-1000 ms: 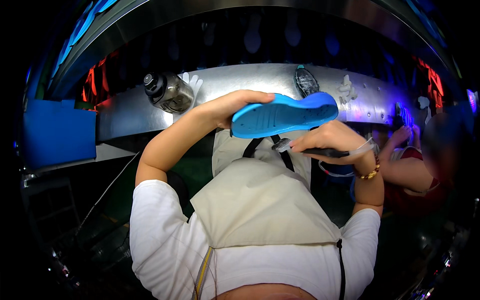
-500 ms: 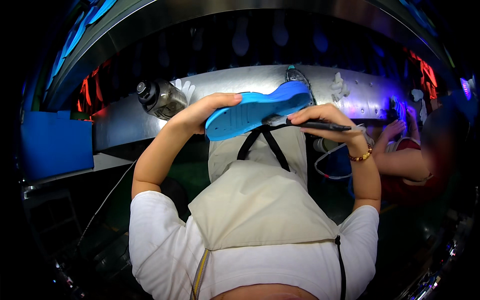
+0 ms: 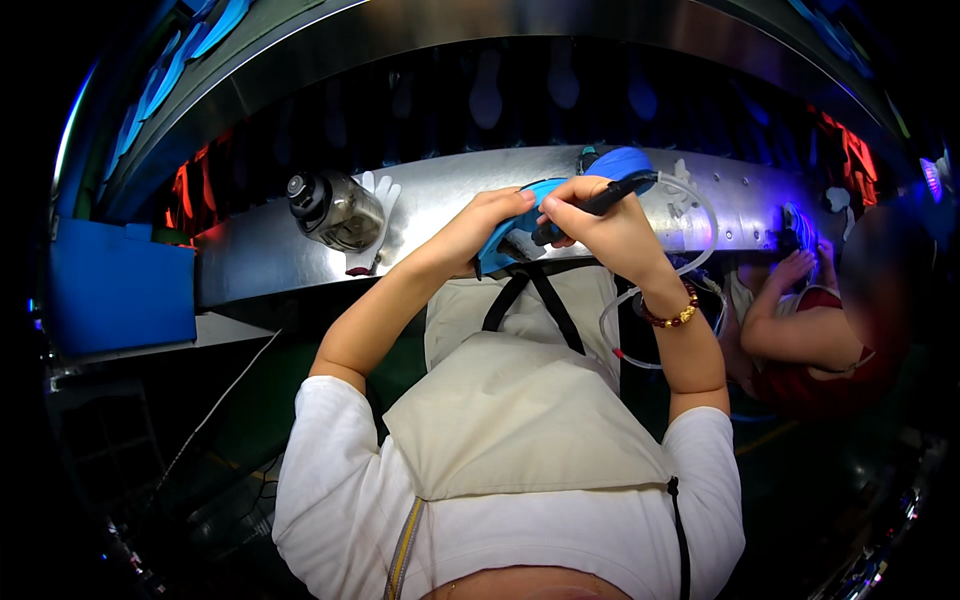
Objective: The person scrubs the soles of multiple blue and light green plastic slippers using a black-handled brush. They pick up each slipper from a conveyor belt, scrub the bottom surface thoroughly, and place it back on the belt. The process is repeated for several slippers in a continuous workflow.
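Note:
A blue shoe sole (image 3: 621, 162) is held up in front of me over the metal bench edge. My left hand (image 3: 478, 228) is closed around its left end, thumb on top. My right hand (image 3: 608, 228) grips a black-handled brush (image 3: 628, 187), whose pale bristles (image 3: 520, 245) touch the inside of the sole near my left hand. A clear tube (image 3: 706, 222) trails from the handle end and loops down by my right wrist. My right forearm and hand hide the middle of the sole.
A dark transparent bottle (image 3: 350, 212) with a black lid and a white glove (image 3: 383, 195) are on the metal bench (image 3: 440, 180) at left. A blue box (image 3: 122, 285) sits further left. Beyond the bench hang several soles (image 3: 487, 90). A co-worker (image 3: 800, 320) sits at right.
My right hand has moved up and left across the sole, turning the brush so its bristles point down-left. The sole has tilted and its left end has shifted right with my left hand.

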Motion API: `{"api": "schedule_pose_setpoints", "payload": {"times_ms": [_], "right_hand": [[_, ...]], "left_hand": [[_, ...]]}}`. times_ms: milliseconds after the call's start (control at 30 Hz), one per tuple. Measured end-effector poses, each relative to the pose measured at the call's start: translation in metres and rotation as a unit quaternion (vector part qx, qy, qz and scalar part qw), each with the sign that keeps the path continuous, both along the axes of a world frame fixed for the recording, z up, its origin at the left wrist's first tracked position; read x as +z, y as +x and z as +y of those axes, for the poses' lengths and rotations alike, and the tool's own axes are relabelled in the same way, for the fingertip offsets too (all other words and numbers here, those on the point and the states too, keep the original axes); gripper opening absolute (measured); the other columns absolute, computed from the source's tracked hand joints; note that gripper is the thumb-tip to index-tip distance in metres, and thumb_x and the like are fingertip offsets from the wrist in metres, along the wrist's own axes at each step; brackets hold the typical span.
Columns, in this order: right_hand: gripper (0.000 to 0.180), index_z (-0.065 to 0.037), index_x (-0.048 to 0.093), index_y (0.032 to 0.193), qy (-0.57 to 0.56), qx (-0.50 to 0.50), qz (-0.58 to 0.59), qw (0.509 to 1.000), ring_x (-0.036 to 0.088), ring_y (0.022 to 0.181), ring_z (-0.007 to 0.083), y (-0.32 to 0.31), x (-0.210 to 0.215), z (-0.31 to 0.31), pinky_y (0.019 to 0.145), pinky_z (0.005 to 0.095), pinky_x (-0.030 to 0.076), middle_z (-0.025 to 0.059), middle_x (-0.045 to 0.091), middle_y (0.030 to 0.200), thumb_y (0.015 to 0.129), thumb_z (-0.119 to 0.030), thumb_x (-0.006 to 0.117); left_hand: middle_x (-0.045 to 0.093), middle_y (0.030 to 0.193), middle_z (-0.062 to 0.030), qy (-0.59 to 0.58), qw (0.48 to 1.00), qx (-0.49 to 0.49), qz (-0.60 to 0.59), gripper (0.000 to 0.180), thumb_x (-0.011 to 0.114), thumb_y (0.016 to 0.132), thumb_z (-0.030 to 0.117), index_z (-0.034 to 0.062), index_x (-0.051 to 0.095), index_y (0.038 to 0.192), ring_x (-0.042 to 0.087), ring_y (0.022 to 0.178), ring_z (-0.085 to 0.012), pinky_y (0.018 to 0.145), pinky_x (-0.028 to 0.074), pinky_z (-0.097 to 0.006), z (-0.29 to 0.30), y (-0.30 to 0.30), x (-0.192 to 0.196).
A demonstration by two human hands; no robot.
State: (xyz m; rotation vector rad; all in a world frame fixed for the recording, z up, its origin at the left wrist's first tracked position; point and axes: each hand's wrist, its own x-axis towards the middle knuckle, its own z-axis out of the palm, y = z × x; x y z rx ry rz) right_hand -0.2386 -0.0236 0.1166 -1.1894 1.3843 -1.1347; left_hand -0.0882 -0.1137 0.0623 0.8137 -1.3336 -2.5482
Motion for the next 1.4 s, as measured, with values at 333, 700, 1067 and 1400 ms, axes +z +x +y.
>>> {"api": "schedule_pose_setpoints", "payload": {"times_ms": [333,700,1067,1400], "right_hand": [[0.021,0.004,0.058,0.072,0.034,-0.069,-0.043,0.996,0.055,0.052,0.0094,0.002,-0.018,-0.017,0.047,0.0201,0.047,0.0062,0.058,0.062,0.078,-0.016,0.057],[0.024,0.002,0.057,0.069,0.058,-0.068,-0.018,0.996,0.055,0.045,0.0101,-0.003,-0.036,-0.026,0.043,0.0194,0.045,0.0076,0.058,0.057,0.080,-0.019,0.056],[0.024,0.002,0.056,0.067,0.047,-0.092,-0.010,0.995,0.053,0.042,0.0105,-0.007,-0.051,-0.031,0.040,0.0194,0.043,0.0069,0.056,0.054,0.079,-0.018,0.056],[0.020,0.001,0.060,0.078,-0.077,-0.278,0.032,0.957,0.058,0.057,0.0081,-0.050,-0.063,-0.030,0.053,0.0167,0.045,0.0067,0.062,0.069,0.082,-0.018,0.057]], "left_hand": [[0.056,0.089,-0.0078,-0.051,0.998,0.024,-0.002,0.036,0.043,0.088,0.032,-0.0007,0.052,0.100,0.054,0.075,-0.0121,0.063,0.044,-0.023,0.001,-0.007,-0.008],[0.056,0.082,-0.0042,-0.037,0.998,0.042,-0.008,0.029,0.043,0.088,0.027,0.0008,0.054,0.094,0.052,0.067,-0.0084,0.057,0.042,-0.021,-0.002,-0.008,-0.031],[0.056,0.087,-0.0077,-0.056,0.995,0.075,-0.019,0.037,0.043,0.087,0.027,-0.0032,0.052,0.106,0.054,0.071,-0.0110,0.061,0.044,-0.023,0.001,-0.009,-0.034],[0.055,0.105,-0.0163,0.092,0.990,0.107,-0.008,0.053,0.044,0.083,0.041,0.0019,0.042,0.119,0.059,0.088,-0.0239,0.070,0.051,-0.035,0.000,0.003,-0.030]]}}
